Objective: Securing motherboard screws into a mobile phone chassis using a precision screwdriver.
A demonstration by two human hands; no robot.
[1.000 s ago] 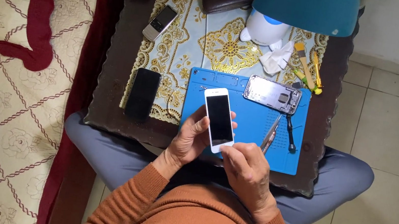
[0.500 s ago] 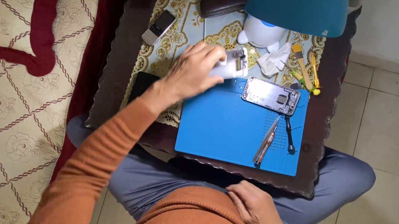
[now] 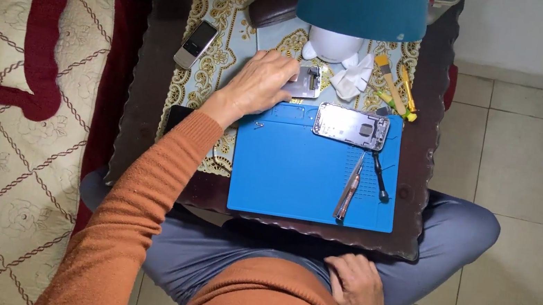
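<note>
Risk: left hand point(image 3: 261, 83) grasps phone screen panel point(image 3: 305, 82) at mat's point(image 3: 283, 168) 11 o'clock (no support); slip could crack it. Right hand point(image 3: 354, 293) released, on lap.

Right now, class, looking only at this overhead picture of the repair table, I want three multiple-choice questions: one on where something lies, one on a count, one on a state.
1. Where does the opened silver phone body lie?
A. on the far edge of the blue rubber work mat
B. on the tiled floor
C. on the quilt

2. How many slim hand tools lie on the mat below that body?
A. none
B. two
C. six

3. What is the left hand doing?
A. resting on the lap
B. holding the detached phone screen above the patterned cloth
C. gripping the lamp

Answers: 1 A, the body sits along the mat's top edge. 2 B, two tools lie together. 3 B, its fingers wrap the screen.
</note>
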